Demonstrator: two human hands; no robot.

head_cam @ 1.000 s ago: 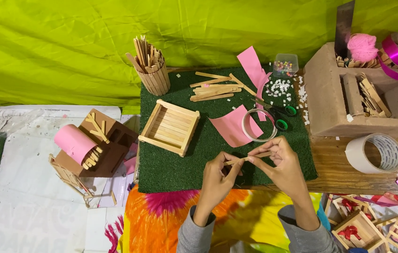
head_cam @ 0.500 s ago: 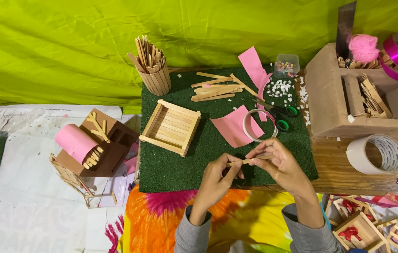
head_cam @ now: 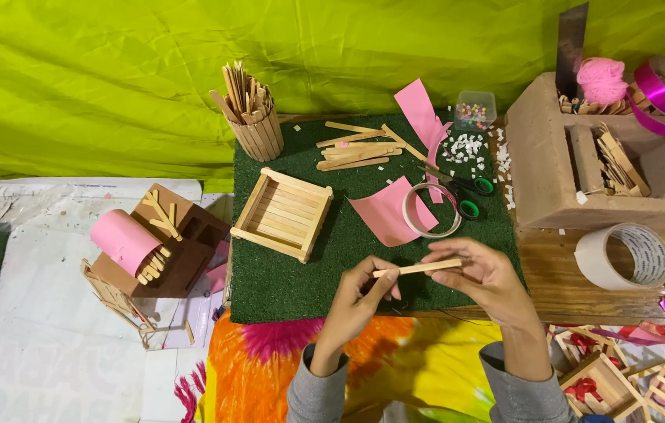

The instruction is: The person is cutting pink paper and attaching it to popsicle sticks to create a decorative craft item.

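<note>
A flat wooden craft stick (head_cam: 419,268) is held level above the near edge of a green turf mat (head_cam: 364,235), pinched at its left end by the fingertips of the left hand (head_cam: 360,298) and gripped along its right end by the right hand (head_cam: 483,274); both hands are closed on it. Just beyond the hands, a ring of clear tape (head_cam: 431,210) is seen lying partly on a pink paper piece (head_cam: 383,213). To the left on the mat a square tray built of sticks (head_cam: 281,213) is set, and behind it a round stick-sided holder (head_cam: 254,129) is filled with upright sticks. Loose sticks (head_cam: 352,153), a pink paper strip (head_cam: 420,117), green-handled scissors (head_cam: 466,192) and a small clear box of coloured beads (head_cam: 474,110) are placed at the far side. On the right a brown cardboard box (head_cam: 552,172) is stood, with a wide roll of white tape (head_cam: 622,257) near it. A pink paper roll (head_cam: 122,239) is laid on a small cardboard model (head_cam: 191,243) at the left. A yellow-green cloth (head_cam: 191,63) is hung behind the desk.
</note>
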